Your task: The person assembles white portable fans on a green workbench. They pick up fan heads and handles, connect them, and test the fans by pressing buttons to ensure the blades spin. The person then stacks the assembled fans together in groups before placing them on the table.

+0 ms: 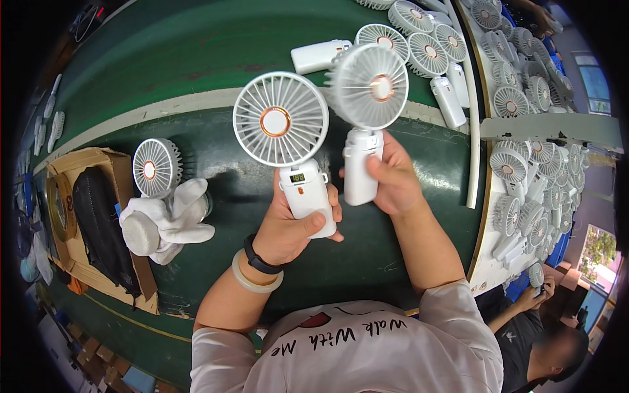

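My left hand (298, 223) is closed around the handle of a white handheld fan (280, 121). That fan faces up, with a copper ring round its hub, a small lit display and an orange button on the handle. In my right hand (395, 173) is a second white handheld fan (370, 85), gripped by its handle with the thumb across it. Its head is tilted and looks smeared, as if in motion. Both fans are held side by side above the dark green table (393, 262). Several more white fans (429, 52) lie just beyond the right one.
On the left, a cardboard box (147, 281) holds a black pouch (98, 229) and a tape roll (62, 206). Beside it are white gloves (173, 223) and another fan (157, 167). Many fans crowd a side table (488, 262) at right, where a co-worker (537, 347) handles one.
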`<act>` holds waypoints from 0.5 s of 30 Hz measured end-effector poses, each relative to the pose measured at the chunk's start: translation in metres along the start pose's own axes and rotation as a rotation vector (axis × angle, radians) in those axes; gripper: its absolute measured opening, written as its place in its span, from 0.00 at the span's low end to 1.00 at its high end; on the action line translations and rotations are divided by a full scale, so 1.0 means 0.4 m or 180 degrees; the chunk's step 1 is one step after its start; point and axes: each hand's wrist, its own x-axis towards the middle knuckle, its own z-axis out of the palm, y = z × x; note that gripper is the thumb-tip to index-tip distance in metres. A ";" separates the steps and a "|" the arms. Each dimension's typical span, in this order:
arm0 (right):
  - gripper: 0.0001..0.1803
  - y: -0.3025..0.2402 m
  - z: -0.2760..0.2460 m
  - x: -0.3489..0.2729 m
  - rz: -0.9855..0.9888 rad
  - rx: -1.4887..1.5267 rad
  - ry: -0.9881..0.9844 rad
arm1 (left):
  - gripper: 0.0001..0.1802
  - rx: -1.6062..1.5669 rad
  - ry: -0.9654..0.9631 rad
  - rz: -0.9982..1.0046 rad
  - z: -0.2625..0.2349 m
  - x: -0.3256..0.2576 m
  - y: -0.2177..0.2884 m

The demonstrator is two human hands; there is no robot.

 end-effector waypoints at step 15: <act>0.21 0.006 -0.002 0.009 -0.0260 -0.0958 0.0437 | 0.25 0.0413 0.0379 0.0235 -0.017 0.002 -0.005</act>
